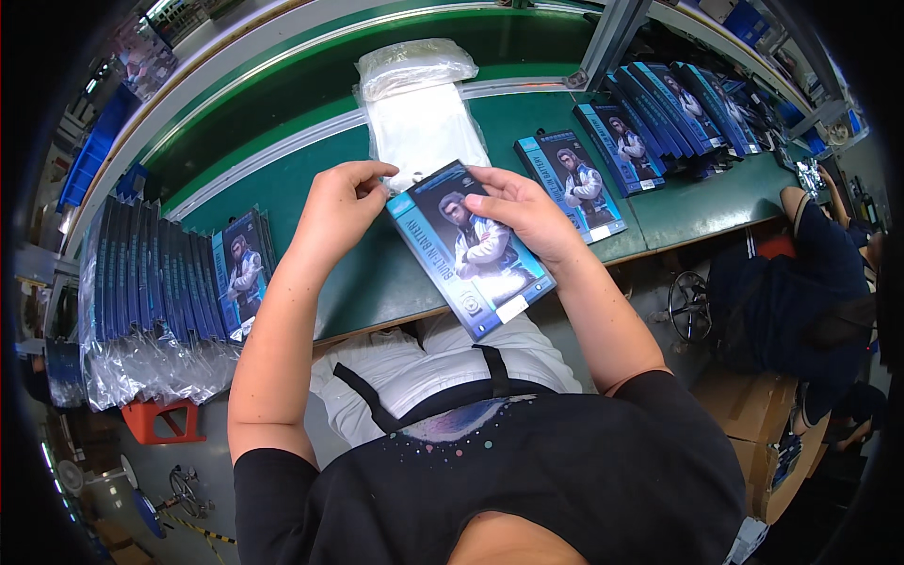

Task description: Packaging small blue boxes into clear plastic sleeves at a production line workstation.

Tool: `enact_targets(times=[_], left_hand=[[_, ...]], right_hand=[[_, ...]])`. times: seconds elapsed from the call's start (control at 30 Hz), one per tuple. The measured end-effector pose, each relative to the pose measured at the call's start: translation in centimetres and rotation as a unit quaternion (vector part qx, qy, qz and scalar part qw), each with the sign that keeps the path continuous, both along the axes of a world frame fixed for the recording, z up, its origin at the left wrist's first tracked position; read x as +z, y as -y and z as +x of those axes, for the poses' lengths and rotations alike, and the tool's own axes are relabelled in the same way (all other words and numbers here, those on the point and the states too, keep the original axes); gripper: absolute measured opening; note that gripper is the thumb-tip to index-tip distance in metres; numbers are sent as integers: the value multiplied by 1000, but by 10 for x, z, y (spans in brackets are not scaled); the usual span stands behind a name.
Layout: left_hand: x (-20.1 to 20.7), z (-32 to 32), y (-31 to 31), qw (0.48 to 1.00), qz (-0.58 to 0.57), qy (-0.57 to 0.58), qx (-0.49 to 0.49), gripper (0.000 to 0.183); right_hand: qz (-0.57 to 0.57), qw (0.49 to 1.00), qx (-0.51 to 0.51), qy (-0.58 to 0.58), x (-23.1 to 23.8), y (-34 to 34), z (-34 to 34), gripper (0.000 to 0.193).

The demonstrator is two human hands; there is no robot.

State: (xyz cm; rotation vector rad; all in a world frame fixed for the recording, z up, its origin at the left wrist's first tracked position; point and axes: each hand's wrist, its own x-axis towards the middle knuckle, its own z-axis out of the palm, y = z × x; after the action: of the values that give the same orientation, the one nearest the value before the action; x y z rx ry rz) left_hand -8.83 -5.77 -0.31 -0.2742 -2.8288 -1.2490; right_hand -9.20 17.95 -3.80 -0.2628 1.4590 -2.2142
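A flat blue-and-black printed box (471, 259), with a figure in a white jacket on its front, is tilted above the near edge of the table. My right hand (527, 212) grips its upper right side, thumb on the front face and the other fingers mostly behind. My left hand (341, 212) is at the box's upper left corner, its thumb and forefinger curled close together. Whatever those fingertips pinch, if anything, is too small to tell. Beyond the box lies a stack of clear plastic bags (414, 118). A similar box (572, 184) lies just right of my right hand.
At the left, a row of upright boxes (155, 268) stands in clear plastic wrap. More boxes (673, 118) lean together at the back right of the green table (344, 292). A red stool (165, 424) is below left. Another person (791, 292) sits at the right.
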Motion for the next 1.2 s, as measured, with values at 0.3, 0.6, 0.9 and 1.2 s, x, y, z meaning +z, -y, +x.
enact_targets(times=[0.3,0.6,0.9,1.2], left_hand=[[-3,16,-13,988,-58,-134,-43,34],[-11,50,-13,960,267,78,34,39],[-20,43,-11,690,690,199,92,31],[3,85,-53,692,662,276,-88,42]], right_hand=[[32,994,-94,-50,-3,9,13,43],[-40,988,-145,26,-1,8,31,20],[84,983,101,-126,17,14,45,72],[211,797,-100,-557,43,5,38,82]])
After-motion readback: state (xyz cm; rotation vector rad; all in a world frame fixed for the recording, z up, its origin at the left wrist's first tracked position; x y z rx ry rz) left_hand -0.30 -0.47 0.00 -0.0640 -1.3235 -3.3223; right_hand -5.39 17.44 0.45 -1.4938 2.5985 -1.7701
